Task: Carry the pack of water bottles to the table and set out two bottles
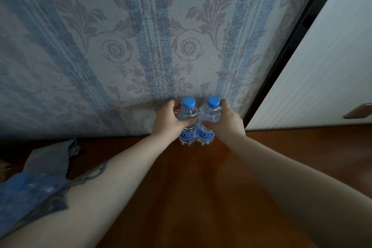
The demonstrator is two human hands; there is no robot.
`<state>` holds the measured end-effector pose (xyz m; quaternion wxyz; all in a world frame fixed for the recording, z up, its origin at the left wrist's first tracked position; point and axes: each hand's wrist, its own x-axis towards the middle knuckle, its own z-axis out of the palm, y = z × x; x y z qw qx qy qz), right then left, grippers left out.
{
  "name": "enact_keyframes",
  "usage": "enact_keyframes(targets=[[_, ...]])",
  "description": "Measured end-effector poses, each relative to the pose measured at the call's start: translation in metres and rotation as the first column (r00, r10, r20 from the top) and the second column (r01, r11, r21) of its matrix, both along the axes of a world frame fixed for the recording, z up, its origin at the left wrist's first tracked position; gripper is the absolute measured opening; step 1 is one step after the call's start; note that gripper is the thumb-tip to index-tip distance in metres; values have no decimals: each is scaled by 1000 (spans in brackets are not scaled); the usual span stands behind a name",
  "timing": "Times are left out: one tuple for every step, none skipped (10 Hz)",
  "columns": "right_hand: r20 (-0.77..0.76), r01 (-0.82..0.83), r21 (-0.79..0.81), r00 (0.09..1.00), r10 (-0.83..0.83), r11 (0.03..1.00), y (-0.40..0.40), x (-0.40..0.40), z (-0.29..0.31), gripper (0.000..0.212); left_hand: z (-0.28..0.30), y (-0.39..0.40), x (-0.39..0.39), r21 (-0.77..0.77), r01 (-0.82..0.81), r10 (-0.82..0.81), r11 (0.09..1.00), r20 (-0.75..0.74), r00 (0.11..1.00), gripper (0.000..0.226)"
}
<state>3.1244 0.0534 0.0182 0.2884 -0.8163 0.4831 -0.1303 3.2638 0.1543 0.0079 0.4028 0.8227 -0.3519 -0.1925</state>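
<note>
Here, at the far edge of the wooden table (201, 177) by the patterned wall, the left hand (169, 120) grasps one blue-capped bottle (188, 121) and the right hand (227, 120) its touching twin (208, 122), both upright, their blue labels too blurred to read.

Patterned wallpaper (141, 36), a white door (322, 76), crumpled plastic wrap (48, 159).

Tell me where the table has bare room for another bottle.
Bare wood lies between the two forearms, in front of the bottles, and right of the right hand toward the white door. The table's left edge is crowded by the torn wrapping.
</note>
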Motion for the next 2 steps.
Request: enact_keyframes(targets=[[-35, -4, -4, 999, 4, 1000, -2, 0, 0, 66, -2, -1, -1, -14, -3, 3, 1000, -7, 1000, 60], [-57, 22, 74, 998, -18, 997, -2, -4, 2, 73, 1, 2, -2, 3, -14, 14, 1000, -9, 1000, 57]])
